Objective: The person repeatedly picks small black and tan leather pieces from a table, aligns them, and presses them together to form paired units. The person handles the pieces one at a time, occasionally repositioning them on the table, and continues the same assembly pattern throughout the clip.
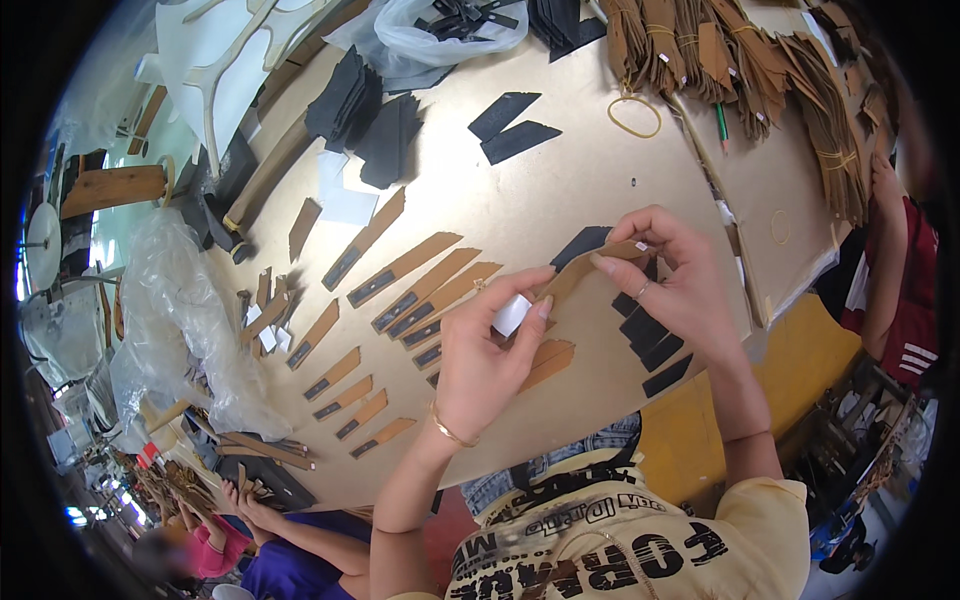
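Observation:
Both hands hold one brown leather-like strip (578, 277) above the table, bent slightly between them. My left hand (492, 340) is closed on its left end, with a small white piece (511, 314) also between thumb and fingers. My right hand (662, 272) pinches the right end, where a tiny white tag shows. Beneath and left of the hands lie several brown strips (415, 255) with black end pieces, laid out in slanted rows. Below my right hand, several black pieces (655, 345) overlap in a column, partly hidden by the hand.
Black pieces (515, 128) and a black stack (345, 95) lie farther back, near a hammer (228, 232). Brown bundles (700, 45) and a rubber band (634, 117) are at back right. Clear plastic (185, 320) bunches at left. Co-workers' arms (300, 540) show at both sides.

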Available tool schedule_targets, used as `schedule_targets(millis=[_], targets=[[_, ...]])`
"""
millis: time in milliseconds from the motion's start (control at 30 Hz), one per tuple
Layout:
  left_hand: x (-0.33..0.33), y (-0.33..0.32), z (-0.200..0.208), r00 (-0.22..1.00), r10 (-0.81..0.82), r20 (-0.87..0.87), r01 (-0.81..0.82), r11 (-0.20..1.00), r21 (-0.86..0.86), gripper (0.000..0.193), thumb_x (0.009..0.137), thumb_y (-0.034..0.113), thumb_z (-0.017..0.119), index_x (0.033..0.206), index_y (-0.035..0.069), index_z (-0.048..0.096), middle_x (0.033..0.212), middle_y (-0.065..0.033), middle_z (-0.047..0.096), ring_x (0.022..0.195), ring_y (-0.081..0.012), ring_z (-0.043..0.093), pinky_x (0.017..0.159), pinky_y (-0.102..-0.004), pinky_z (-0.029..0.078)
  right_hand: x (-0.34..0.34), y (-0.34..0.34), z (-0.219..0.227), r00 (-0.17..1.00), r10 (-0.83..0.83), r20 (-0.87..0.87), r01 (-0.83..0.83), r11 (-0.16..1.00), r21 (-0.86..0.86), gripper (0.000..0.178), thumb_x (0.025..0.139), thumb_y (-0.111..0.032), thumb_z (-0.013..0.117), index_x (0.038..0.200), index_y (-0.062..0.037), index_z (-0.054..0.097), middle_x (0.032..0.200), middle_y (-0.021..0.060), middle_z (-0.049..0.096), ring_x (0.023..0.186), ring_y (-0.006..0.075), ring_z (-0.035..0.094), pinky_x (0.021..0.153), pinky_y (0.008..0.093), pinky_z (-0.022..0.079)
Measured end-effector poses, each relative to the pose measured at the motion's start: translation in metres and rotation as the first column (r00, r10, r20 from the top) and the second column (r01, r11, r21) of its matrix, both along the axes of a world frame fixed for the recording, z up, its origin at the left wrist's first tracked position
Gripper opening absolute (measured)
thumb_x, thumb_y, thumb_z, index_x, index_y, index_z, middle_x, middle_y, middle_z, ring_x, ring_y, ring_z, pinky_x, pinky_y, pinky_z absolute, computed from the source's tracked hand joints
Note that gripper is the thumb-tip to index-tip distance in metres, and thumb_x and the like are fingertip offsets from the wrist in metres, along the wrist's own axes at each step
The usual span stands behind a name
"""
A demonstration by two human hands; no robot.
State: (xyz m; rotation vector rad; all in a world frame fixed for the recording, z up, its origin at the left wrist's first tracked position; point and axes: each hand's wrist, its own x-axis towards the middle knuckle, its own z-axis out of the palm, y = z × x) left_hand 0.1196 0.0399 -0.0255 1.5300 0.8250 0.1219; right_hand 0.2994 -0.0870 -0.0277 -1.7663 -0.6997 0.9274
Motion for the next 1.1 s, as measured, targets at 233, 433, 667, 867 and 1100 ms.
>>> schedule_targets(millis=[233, 433, 667, 867, 1100], targets=[[0.003, -0.003, 0.005, 0.989, -0.147, -0.031, 0.146, 0.883, 0.447, 0.024, 0.089, -0.003, 0.065, 0.109, 0.006, 0.073, 0.084, -0.0102, 0.067, 0.071, -0.0208, 0.064, 0.066, -0.0275, 0.05, -0.002, 0.005, -0.004, 0.989, 0.022, 0.143, -0.023, 1.0, 0.007, 0.018, 0.085, -0.004, 0.073, 0.1, -0.0027, 0.062, 0.089, 0.0003, 0.064, 0.08, 0.0067, 0.059, 0.068, 0.0223, 0.047], [0.003, -0.004, 0.002, 0.99, -0.124, -0.059, 0.138, 0.888, 0.439, 0.026, 0.09, -0.004, 0.062, 0.111, 0.007, 0.073, 0.081, -0.0082, 0.064, 0.067, -0.0186, 0.059, 0.062, -0.0289, 0.047, -0.002, 0.008, -0.007, 0.973, 0.042, 0.225, -0.045, 0.999, 0.008, 0.02, 0.087, -0.005, 0.07, 0.104, -0.0025, 0.061, 0.082, 0.0065, 0.067, 0.074, 0.0143, 0.069, 0.067, 0.0268, 0.054], [0.004, -0.002, -0.002, 0.977, -0.193, -0.092, 0.214, 0.857, 0.468, 0.037, 0.086, -0.004, 0.061, 0.12, 0.009, 0.069, 0.091, -0.0118, 0.061, 0.069, -0.0271, 0.062, 0.062, -0.0369, 0.05, -0.003, 0.011, -0.005, 0.98, -0.002, 0.199, 0.009, 0.999, -0.038, 0.018, 0.085, -0.004, 0.072, 0.1, -0.0026, 0.062, 0.081, 0.0008, 0.063, 0.07, 0.0068, 0.056, 0.065, 0.0218, 0.047], [0.005, -0.003, -0.002, 0.978, -0.18, -0.104, 0.208, 0.857, 0.471, 0.036, 0.087, -0.005, 0.061, 0.119, 0.008, 0.07, 0.089, -0.0116, 0.061, 0.069, -0.0257, 0.06, 0.062, -0.0359, 0.049, -0.001, 0.012, -0.004, 0.961, 0.071, 0.267, -0.064, 0.997, -0.033, 0.019, 0.088, -0.006, 0.069, 0.105, -0.0026, 0.061, 0.082, 0.0082, 0.066, 0.073, 0.0163, 0.069, 0.068, 0.0278, 0.056], [0.005, -0.005, -0.003, 0.977, -0.173, -0.122, 0.21, 0.849, 0.484, 0.035, 0.086, -0.006, 0.061, 0.117, 0.008, 0.071, 0.087, -0.0114, 0.062, 0.069, -0.0237, 0.059, 0.066, -0.0341, 0.048, -0.004, 0.014, -0.008, 0.977, -0.008, 0.213, 0.012, 1.0, -0.02, 0.019, 0.084, -0.005, 0.073, 0.1, -0.0032, 0.063, 0.079, 0.001, 0.063, 0.066, 0.0066, 0.055, 0.062, 0.0214, 0.045]])
